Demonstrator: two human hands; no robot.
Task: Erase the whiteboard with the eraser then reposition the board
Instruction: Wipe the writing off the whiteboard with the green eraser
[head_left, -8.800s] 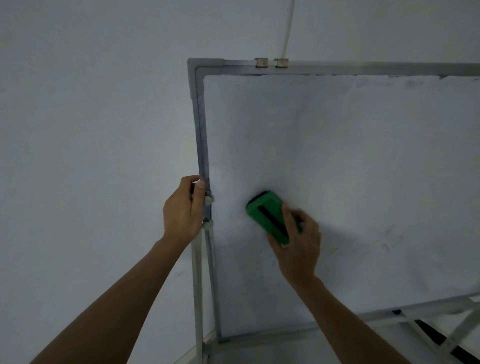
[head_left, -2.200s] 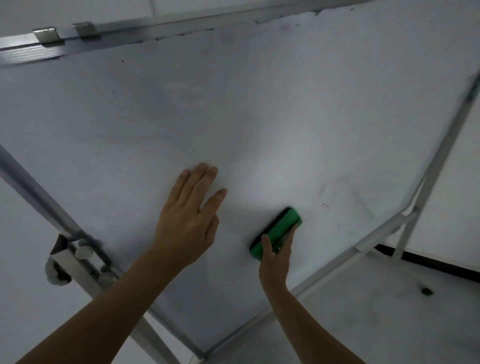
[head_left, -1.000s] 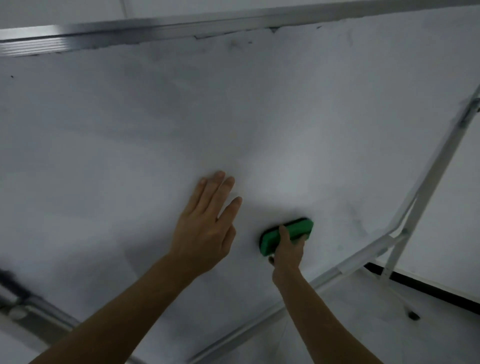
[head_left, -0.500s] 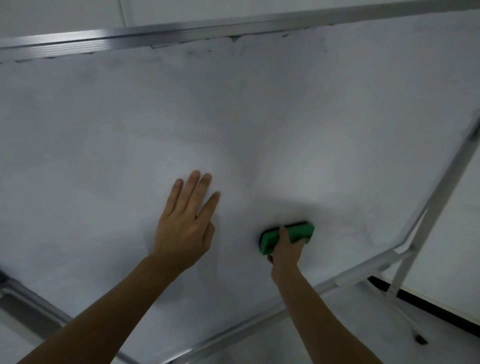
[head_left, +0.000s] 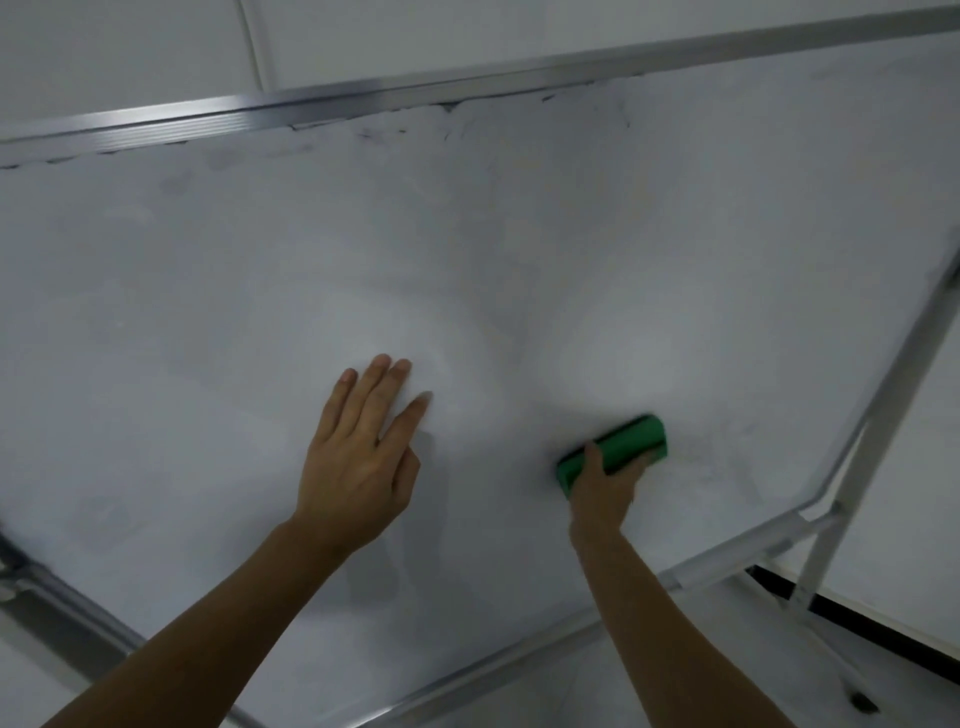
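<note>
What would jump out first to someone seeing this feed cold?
The green eraser stands out, gripped by the right hand against the lower right of the whiteboard. The left hand lies flat on the board to its left, fingers straight. Dark smudges show along the top edge, under the metal frame.

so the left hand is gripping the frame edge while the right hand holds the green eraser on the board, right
Not quite. The head view shows the left hand flat on the whiteboard surface, not gripping its frame. The right hand does hold the green eraser on it.
</note>
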